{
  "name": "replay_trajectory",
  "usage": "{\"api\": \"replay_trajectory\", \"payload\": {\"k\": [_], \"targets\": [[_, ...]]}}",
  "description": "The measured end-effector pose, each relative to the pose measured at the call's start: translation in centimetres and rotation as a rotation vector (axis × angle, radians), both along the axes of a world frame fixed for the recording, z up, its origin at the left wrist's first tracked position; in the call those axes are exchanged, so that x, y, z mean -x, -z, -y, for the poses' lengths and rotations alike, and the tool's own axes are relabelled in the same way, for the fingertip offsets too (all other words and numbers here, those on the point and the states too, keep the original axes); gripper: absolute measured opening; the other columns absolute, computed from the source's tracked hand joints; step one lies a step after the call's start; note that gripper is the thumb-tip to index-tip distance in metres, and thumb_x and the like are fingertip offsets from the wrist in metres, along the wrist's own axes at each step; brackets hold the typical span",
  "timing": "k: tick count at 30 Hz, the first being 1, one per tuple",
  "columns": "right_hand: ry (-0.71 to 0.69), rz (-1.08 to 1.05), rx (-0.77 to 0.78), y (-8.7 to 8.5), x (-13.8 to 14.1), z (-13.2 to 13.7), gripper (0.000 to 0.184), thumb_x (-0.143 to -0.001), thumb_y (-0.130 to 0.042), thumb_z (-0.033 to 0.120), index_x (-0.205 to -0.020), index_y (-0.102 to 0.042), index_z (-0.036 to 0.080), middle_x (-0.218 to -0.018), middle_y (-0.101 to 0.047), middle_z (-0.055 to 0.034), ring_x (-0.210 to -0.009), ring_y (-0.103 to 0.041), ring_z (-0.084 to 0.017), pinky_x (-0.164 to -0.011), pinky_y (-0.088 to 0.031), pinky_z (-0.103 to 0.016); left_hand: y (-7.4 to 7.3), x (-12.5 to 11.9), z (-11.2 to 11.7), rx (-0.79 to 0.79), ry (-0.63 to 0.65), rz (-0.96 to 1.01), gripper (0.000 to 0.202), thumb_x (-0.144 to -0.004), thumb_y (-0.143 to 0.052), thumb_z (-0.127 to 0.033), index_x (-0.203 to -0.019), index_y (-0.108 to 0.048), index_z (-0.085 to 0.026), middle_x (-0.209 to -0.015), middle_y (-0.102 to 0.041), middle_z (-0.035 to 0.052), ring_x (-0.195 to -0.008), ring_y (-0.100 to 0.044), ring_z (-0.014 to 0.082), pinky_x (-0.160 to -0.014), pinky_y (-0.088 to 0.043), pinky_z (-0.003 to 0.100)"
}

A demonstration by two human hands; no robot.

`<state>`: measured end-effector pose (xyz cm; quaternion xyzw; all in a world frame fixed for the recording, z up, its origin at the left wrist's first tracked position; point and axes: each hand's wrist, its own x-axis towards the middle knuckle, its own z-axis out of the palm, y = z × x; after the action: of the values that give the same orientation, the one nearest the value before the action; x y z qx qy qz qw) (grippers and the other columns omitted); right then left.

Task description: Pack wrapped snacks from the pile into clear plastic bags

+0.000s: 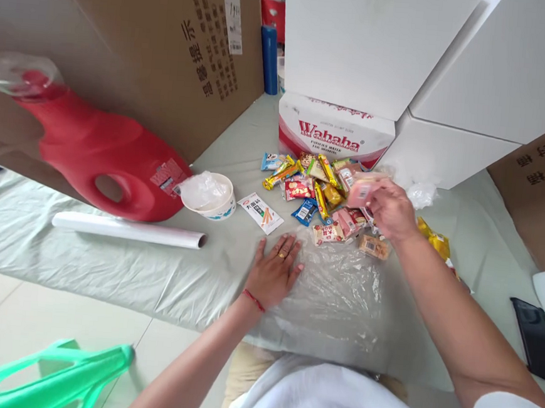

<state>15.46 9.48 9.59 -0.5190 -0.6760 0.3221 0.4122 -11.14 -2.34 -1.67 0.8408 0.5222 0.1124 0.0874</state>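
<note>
My left hand (274,267) lies flat with fingers spread on a clear plastic bag (341,291) spread over the pale sheet. My right hand (389,210) is raised over a pile of small wrapped snacks (318,192) and pinches a pink snack packet (362,191). A white snack packet with an orange picture (261,212) lies apart, left of the pile. Some packets of the pile sit under my right hand, partly hidden.
A red jug with a handle (101,162) lies on its side at the left, beside a paper bowl holding crumpled plastic (208,196) and a white roll (129,230). Cardboard boxes, white boxes and a Wahaha carton (335,130) stand behind. A dark phone (536,341) lies far right; a green stool (51,378) stands bottom left.
</note>
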Motion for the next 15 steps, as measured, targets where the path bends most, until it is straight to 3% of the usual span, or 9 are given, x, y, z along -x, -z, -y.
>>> {"api": "replay_trajectory", "payload": {"k": [2,4,8,10,12,15], "targets": [[-0.049,-0.052,0.183,0.7,-1.3,2.6,0.035,-0.099,-0.042,0.045,-0.106,-0.068,0.021,-0.099,-0.071,-0.0054,-0.089,-0.066,-0.022,-0.079,-0.053,-0.035,-0.2,-0.1,0.0,0.017,0.004,-0.001,0.056,-0.106,-0.029,-0.045,-0.158,-0.036,-0.024,-0.165,-0.034,0.0081,-0.152,-0.032,0.0283,-0.125,-0.008,0.064],[-0.126,0.036,0.291,2.3,-1.4,5.7,0.030,-0.096,-0.050,0.043,-0.102,-0.069,0.020,-0.097,-0.073,-0.0046,-0.086,-0.067,-0.021,-0.077,-0.052,-0.032,-0.2,-0.1,0.0,0.022,0.001,-0.003,0.057,-0.106,-0.028,-0.045,-0.158,-0.035,-0.025,-0.165,-0.034,0.0082,-0.152,-0.033,0.0286,-0.125,-0.007,0.065],[-0.258,0.327,0.352,5.6,1.1,11.3,0.029,-0.100,-0.042,0.030,-0.103,-0.070,0.022,-0.084,-0.072,-0.0014,-0.077,-0.066,-0.018,-0.074,-0.051,-0.029,-0.1,-0.2,0.2,0.008,-0.014,-0.017,0.056,-0.106,-0.028,-0.043,-0.158,-0.036,-0.025,-0.164,-0.035,0.0095,-0.152,-0.033,0.0297,-0.124,-0.007,0.066],[-0.260,0.493,0.279,6.4,2.1,12.8,0.032,-0.104,-0.040,0.031,-0.103,-0.070,0.021,-0.088,-0.072,-0.0046,-0.082,-0.065,-0.021,-0.078,-0.051,-0.032,0.0,-0.3,0.3,0.004,-0.022,-0.028,0.056,-0.106,-0.027,-0.043,-0.158,-0.036,-0.024,-0.164,-0.034,0.0097,-0.152,-0.033,0.0303,-0.124,-0.007,0.067],[-0.171,0.649,0.125,6.5,2.3,13.4,0.034,-0.105,-0.043,0.037,-0.106,-0.071,0.018,-0.106,-0.071,-0.0113,-0.102,-0.062,-0.027,-0.090,-0.050,-0.039,0.0,-0.4,0.4,0.009,-0.028,-0.037,0.056,-0.106,-0.026,-0.043,-0.158,-0.035,-0.024,-0.164,-0.034,0.0096,-0.152,-0.033,0.0307,-0.123,-0.007,0.069],[-0.118,0.679,-0.047,6.2,1.8,13.9,0.038,-0.101,-0.052,0.044,-0.122,-0.068,0.015,-0.128,-0.064,-0.0165,-0.121,-0.051,-0.032,-0.104,-0.045,-0.047,-0.1,-0.6,0.4,0.026,-0.037,-0.046,0.057,-0.106,-0.027,-0.043,-0.159,-0.034,-0.023,-0.164,-0.033,0.0096,-0.152,-0.033,0.0313,-0.122,-0.007,0.072]]}}
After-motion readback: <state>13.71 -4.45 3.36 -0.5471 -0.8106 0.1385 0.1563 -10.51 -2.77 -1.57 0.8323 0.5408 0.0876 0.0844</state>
